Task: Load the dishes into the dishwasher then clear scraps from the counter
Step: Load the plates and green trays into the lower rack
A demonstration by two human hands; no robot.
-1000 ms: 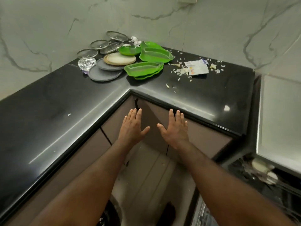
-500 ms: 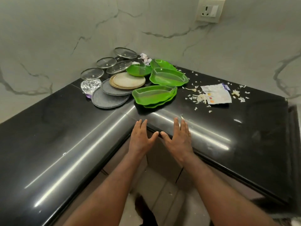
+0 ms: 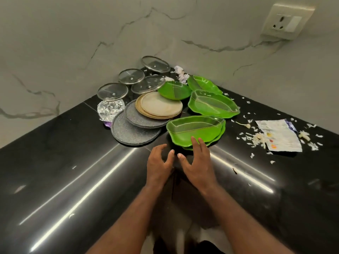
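Note:
Dishes crowd the corner of the black counter [image 3: 64, 171]. Nearest me lies a stack of green leaf-shaped trays [image 3: 194, 130]; another green tray [image 3: 212, 104] and two green dishes [image 3: 174, 89] lie behind it. Beige plates [image 3: 159, 105] overlap two grey round plates [image 3: 134, 128]. Several glass lids [image 3: 112, 90] stand at the back. My left hand [image 3: 159, 162] hovers over the counter edge, fingers loosely bent, holding nothing. My right hand [image 3: 197, 160] is spread, its fingertips over the near rim of the front green tray stack.
Torn paper and food scraps [image 3: 260, 139] and a flat wrapper [image 3: 280, 135] litter the counter at right. Crumpled foil [image 3: 110, 110] sits left of the grey plates, crumpled tissue [image 3: 181, 75] at the back. A wall socket [image 3: 286, 22] is at top right.
Both hands moved forward from below the counter edge to above the counter, toward the front green trays. The view tilted up and closer; the dishwasher at right left the view.

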